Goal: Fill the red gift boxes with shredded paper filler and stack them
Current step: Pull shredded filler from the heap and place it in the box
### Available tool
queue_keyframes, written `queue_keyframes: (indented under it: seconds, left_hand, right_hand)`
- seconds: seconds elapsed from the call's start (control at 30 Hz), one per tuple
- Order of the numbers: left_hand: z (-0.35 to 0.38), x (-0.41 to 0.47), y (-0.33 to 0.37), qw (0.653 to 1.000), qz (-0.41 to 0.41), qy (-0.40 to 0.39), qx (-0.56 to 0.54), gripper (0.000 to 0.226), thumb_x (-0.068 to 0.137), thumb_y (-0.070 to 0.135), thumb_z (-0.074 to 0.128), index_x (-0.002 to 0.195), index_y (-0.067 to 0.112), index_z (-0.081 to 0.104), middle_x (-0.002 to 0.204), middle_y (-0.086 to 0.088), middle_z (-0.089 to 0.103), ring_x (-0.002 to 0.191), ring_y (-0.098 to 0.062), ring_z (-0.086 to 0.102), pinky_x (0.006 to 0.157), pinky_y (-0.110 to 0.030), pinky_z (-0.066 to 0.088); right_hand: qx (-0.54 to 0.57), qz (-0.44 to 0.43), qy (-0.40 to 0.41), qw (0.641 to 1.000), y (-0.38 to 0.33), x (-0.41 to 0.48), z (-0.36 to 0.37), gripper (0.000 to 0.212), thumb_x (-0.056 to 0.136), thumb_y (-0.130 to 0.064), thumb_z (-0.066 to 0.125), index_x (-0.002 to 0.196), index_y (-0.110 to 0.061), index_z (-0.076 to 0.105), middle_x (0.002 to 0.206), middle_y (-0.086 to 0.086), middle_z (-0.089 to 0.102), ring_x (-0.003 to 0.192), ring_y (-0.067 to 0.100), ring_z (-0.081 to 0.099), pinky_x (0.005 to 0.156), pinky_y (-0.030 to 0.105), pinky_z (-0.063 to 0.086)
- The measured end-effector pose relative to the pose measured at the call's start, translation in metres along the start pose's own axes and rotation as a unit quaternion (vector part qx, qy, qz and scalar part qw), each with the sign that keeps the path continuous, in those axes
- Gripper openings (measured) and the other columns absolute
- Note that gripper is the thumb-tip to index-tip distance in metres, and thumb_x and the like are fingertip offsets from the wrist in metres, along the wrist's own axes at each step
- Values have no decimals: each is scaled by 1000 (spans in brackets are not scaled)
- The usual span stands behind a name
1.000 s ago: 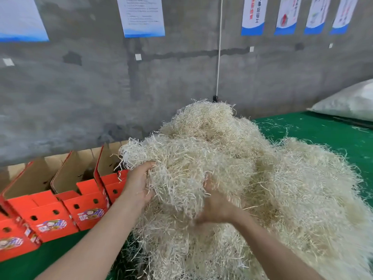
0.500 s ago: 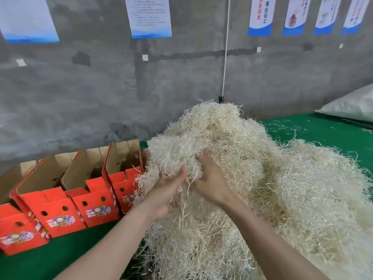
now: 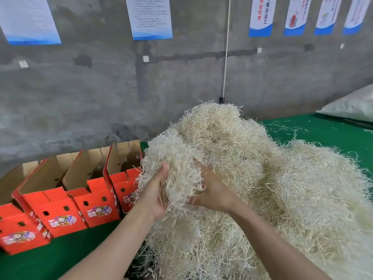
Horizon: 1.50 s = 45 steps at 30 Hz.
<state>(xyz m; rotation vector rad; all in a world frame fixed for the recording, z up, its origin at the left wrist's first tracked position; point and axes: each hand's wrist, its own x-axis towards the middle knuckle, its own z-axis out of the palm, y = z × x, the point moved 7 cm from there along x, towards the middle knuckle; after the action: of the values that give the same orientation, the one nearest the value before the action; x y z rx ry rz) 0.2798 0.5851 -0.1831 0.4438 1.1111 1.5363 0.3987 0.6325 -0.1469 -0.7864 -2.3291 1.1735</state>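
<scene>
A big heap of pale shredded paper filler (image 3: pixel 272 188) covers the right half of the green table. My left hand (image 3: pixel 154 194) and my right hand (image 3: pixel 214 191) hold a clump of filler (image 3: pixel 177 164) between them at the heap's left edge, fingers curled into the strands. Left of the clump stands a row of open red gift boxes (image 3: pixel 92 201), lids raised and brown insides showing. The nearest box (image 3: pixel 123 184) is partly hidden behind the clump.
The green table surface (image 3: pixel 333 134) shows at the far right with loose strands on it. A white sack (image 3: pixel 355 106) lies at the far right edge. A grey concrete wall with posters stands close behind the boxes and heap.
My hands came together around a clump and drew it left and toward me, off the heap. The view shifted so the boxes sit further right in the frame.
</scene>
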Motion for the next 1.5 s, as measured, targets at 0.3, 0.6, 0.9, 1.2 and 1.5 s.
queue_keyframes:
  seconds: [0.3,0.6,0.9,1.2,1.5]
  left_hand:
    - [-33,10,37,982,60,121,-134,24,88,30,51,89,12,67,83,-13,72,78,-30,67,64,-41,50]
    - [-40,1,45,982,72,154,-87,34,88,31,48,87,10,75,107,-12,68,98,-31,65,71,-50,56]
    - [-12,-5,49,990,85,90,-71,31,90,31,45,77,11,64,68,-9,69,73,-27,63,67,-37,49]
    - [-41,-30,54,928,26,120,351,29,96,3,39,69,6,48,71,-9,49,62,-19,50,42,-12,43]
    - [21,2,69,478,248,163,827,87,71,14,71,144,29,26,139,-8,37,124,-29,44,97,-38,44]
  right_hand:
    - [-227,-41,135,964,45,-4,-49,81,77,-1,60,138,-43,25,139,-11,39,128,21,42,103,37,41]
    - [-450,274,8,850,126,-24,-97,96,79,-26,68,149,-28,2,154,14,6,139,43,1,106,61,5]
    - [-191,-18,-28,981,-14,37,5,129,59,-40,81,146,-28,-13,151,-9,-17,138,13,-15,109,46,-16]
    - [-146,89,145,974,52,49,-36,26,84,13,48,99,-3,62,99,11,64,71,14,58,60,18,50]
    - [-324,-22,160,932,35,28,-42,21,95,-33,48,103,-18,60,80,-10,58,66,5,53,82,31,52]
